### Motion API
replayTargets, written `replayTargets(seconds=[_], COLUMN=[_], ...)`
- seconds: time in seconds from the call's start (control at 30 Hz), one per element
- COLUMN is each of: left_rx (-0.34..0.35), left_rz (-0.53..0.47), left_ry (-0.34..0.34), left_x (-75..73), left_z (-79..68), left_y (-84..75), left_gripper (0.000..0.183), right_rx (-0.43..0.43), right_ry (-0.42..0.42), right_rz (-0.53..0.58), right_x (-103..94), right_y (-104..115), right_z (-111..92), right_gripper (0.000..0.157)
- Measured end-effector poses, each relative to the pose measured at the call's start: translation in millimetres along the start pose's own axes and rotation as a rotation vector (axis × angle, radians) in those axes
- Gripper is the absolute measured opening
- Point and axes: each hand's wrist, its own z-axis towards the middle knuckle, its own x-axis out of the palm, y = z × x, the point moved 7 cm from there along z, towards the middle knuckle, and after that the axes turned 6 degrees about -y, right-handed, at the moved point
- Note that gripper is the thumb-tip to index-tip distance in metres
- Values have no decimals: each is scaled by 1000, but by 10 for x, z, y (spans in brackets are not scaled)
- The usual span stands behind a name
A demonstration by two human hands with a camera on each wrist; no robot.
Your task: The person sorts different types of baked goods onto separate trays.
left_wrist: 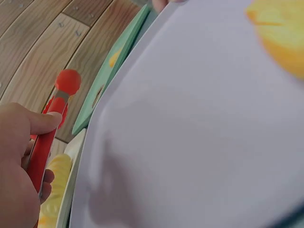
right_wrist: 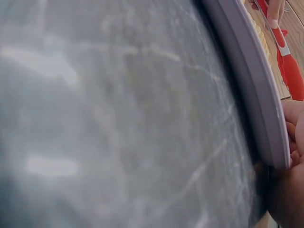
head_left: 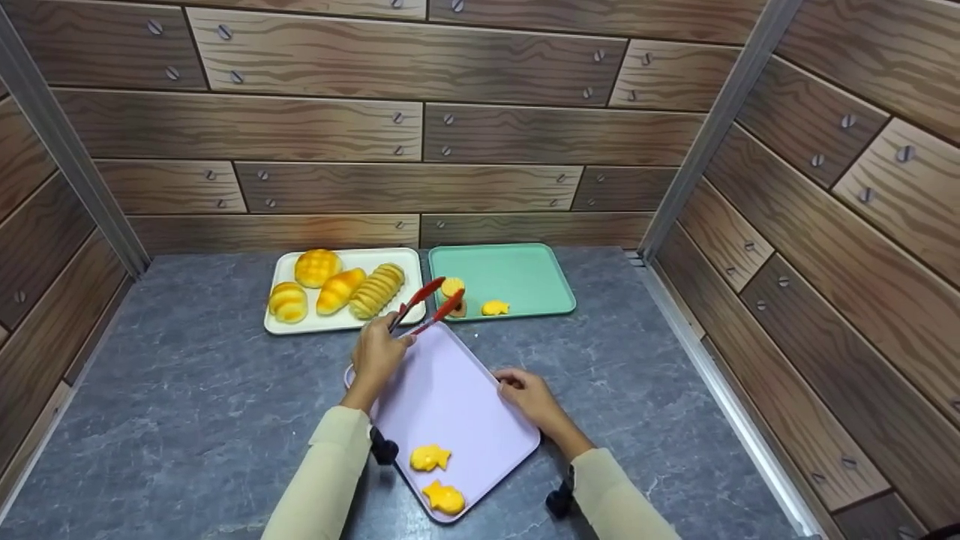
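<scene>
My left hand [head_left: 377, 354] grips red-tipped tongs [left_wrist: 42, 149], thumb on top of one arm. The tong tips point forward, over the near left corner of the green tray [head_left: 525, 281]; nothing shows held between them. A lilac tray [head_left: 457, 397] lies turned at an angle under and between the hands. Two yellow fish-shaped pieces, one fish [head_left: 430, 457] and another fish [head_left: 444, 497], rest near its close corner. My right hand [head_left: 531, 397] pinches the tray's right rim, seen from the side as a lilac edge [right_wrist: 259, 90] in the right wrist view.
A white tray [head_left: 409, 259] at the back left holds several bread rolls, among them a ridged loaf [head_left: 377, 291]. On the green tray lie a round yellow biscuit [head_left: 451, 286], a brown piece partly hidden by the tongs and a yellow fish [head_left: 495, 307]. Wood-patterned walls [head_left: 360, 135] enclose the grey tabletop [head_left: 202, 397].
</scene>
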Motion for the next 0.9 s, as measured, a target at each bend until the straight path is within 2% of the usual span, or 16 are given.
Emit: replayTargets(seconds=[0.23, 0.57, 0.77, 0.9], left_rx=[-21, -13, -16, -23], left_rz=[16, 60, 78, 88], left_ry=[-17, -41, -66, -60], left_x=[54, 250, 304, 320], left_z=[141, 209, 207, 228], left_y=[2, 78, 87, 77], left_gripper=[45, 28, 32, 35], right_rx=[6, 45, 33, 17], right_ry=[2, 22, 21, 14], right_rz=[-13, -4, -16, -26], right_x=[6, -2, 2, -4], right_y=[19, 3, 8, 13], right_z=[2, -7, -6, -7], right_gripper=[25, 27, 26, 26])
